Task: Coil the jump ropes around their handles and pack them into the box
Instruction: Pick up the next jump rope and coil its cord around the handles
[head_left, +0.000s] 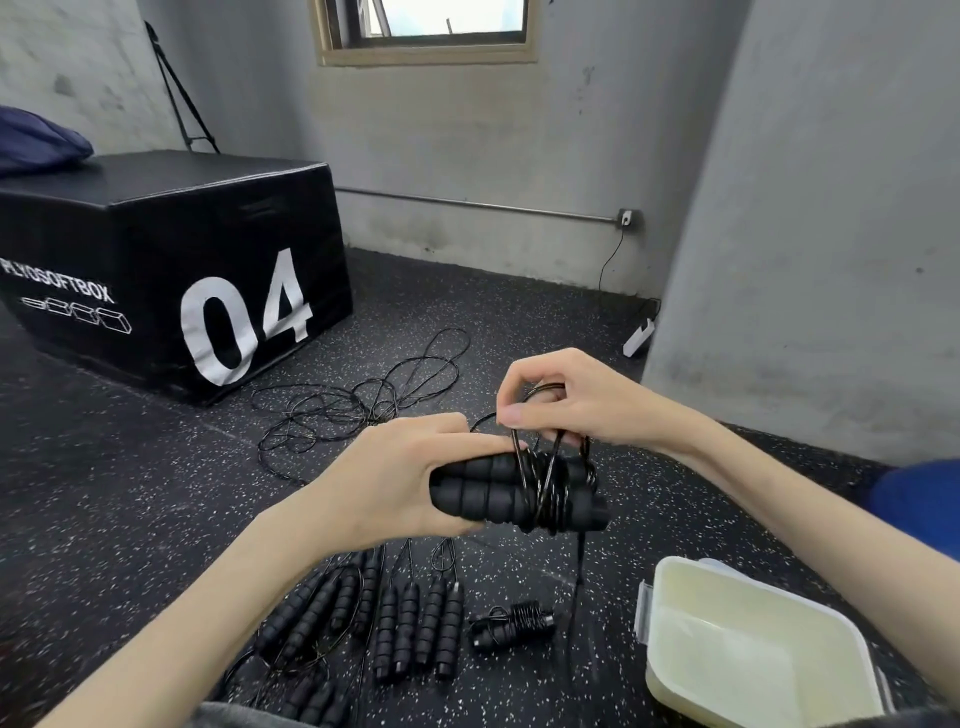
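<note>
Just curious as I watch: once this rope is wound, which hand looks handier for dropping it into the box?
Probably the right hand. The box sits on its side, lower right, and it only pinches the rope. The left hand grips the handles, so it would have to cross over.

The ribbed foam jump-rope handles (488, 488) are matte black, and the thin glossy cord (545, 483) wound round them is black too. The loose tangle of thin cord (358, 400) on the floor is the same black. The rubber gym floor (130, 493) is dark charcoal with a fine white speckle all over. The padded cube-shaped plyo box (171, 260) is black with a large white "04" and white lettering. The open rectangular plastic container (753, 644) is translucent pale yellow-white. The plastered wall (467, 135) is grey, blotched darker.
</note>
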